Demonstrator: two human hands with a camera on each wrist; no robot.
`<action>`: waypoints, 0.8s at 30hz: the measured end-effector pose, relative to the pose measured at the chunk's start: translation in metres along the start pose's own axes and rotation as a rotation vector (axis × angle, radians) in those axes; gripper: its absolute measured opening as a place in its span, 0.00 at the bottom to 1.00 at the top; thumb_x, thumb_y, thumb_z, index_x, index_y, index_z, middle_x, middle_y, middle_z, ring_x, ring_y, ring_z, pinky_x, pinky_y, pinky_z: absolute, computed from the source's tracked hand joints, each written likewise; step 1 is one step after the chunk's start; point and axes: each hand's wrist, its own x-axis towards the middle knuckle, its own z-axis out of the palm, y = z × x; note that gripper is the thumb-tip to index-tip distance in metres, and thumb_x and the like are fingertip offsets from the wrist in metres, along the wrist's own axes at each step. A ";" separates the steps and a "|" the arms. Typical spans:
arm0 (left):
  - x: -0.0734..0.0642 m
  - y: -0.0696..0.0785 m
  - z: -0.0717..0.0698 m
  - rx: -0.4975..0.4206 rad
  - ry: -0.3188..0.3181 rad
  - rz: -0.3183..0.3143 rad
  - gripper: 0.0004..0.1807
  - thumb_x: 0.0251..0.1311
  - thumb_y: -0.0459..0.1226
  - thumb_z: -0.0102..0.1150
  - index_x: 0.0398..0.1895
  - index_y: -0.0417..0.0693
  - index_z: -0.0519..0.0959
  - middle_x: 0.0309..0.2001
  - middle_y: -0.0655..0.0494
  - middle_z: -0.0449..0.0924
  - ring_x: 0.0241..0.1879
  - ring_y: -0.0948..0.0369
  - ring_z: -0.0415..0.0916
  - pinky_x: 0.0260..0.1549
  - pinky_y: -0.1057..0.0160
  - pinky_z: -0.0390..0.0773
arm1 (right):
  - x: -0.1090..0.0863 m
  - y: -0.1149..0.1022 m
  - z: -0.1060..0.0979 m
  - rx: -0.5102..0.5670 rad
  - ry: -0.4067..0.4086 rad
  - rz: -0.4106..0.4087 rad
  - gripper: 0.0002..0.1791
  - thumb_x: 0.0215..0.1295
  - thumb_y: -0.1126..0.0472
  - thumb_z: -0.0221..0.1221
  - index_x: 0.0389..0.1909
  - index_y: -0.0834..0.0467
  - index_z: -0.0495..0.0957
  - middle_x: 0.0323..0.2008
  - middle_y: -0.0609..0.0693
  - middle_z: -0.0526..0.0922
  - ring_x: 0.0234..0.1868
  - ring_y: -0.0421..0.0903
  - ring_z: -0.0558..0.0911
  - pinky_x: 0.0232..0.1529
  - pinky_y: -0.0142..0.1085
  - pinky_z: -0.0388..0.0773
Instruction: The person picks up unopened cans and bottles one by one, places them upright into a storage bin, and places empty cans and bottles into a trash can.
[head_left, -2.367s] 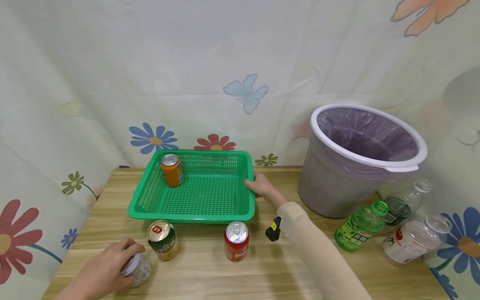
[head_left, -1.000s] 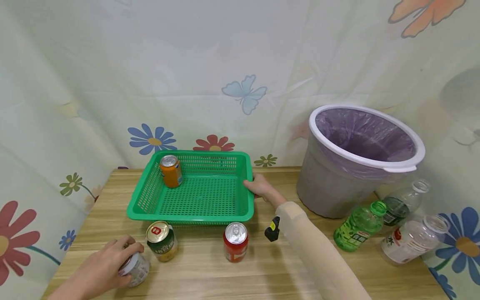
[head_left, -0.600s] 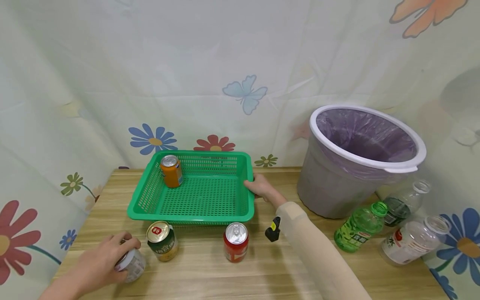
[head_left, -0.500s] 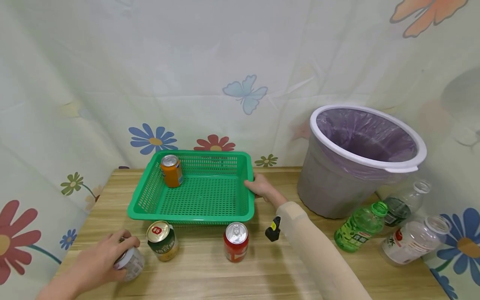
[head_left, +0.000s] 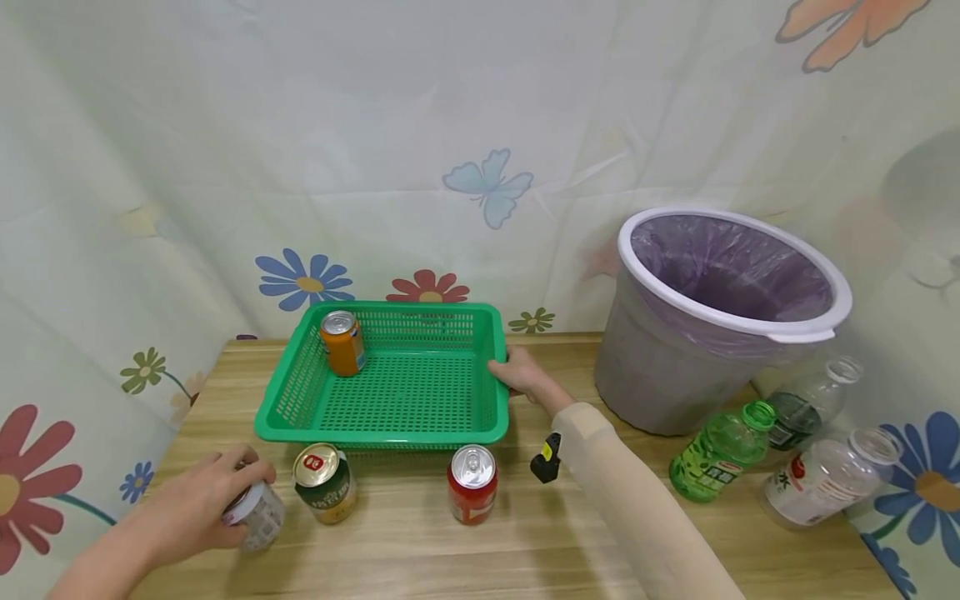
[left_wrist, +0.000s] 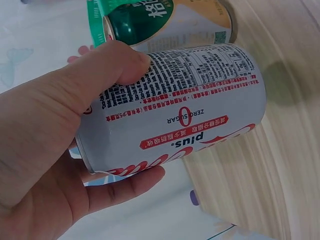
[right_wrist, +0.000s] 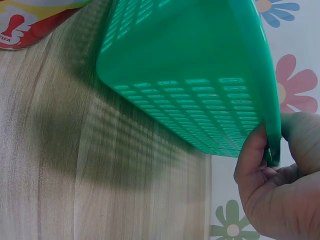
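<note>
My left hand (head_left: 198, 504) grips a white cola can (left_wrist: 175, 110) with red lettering, thumb on one side and fingers on the other, near its top end. Just right of it stands a green-and-gold can (head_left: 326, 485), upright in front of the green plastic basket (head_left: 382, 437). At the basket's right side, my right hand (head_left: 525, 375) pinches the rim between thumb and curled fingers, as the right wrist view shows. An orange can (head_left: 344, 346) stands inside the basket's back left corner. Near the basket's front right corner is a red can (head_left: 472, 487), upright on the table.
A grey bin (head_left: 652, 367) with a white rim and purple liner stands at the back right. Beside it are a green bottle (head_left: 712, 462) and two clear bottles, one with a dark label (head_left: 793, 421) and one with a white label (head_left: 806, 487). A patterned curtain (head_left: 405, 150) hangs behind the wooden table (head_left: 405, 550).
My left hand has shifted left and slightly away from me with the white cola can, widening the gap to the green-and-gold can. The right hand keeps its hold on the basket rim.
</note>
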 end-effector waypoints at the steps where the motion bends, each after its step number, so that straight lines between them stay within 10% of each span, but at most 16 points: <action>1: 0.001 0.000 -0.001 0.003 -0.002 0.002 0.26 0.35 0.39 0.73 0.41 0.61 0.72 0.39 0.60 0.68 0.34 0.61 0.67 0.22 0.70 0.71 | 0.000 0.000 0.000 0.001 0.001 0.002 0.19 0.66 0.62 0.49 0.53 0.71 0.65 0.43 0.67 0.77 0.30 0.50 0.83 0.32 0.42 0.82; 24: 0.009 -0.002 -0.038 0.057 0.029 0.014 0.27 0.33 0.38 0.73 0.42 0.59 0.74 0.39 0.60 0.69 0.33 0.64 0.68 0.23 0.70 0.72 | 0.002 0.003 0.000 0.006 0.002 0.005 0.19 0.66 0.61 0.48 0.53 0.69 0.66 0.42 0.66 0.78 0.34 0.54 0.84 0.32 0.42 0.82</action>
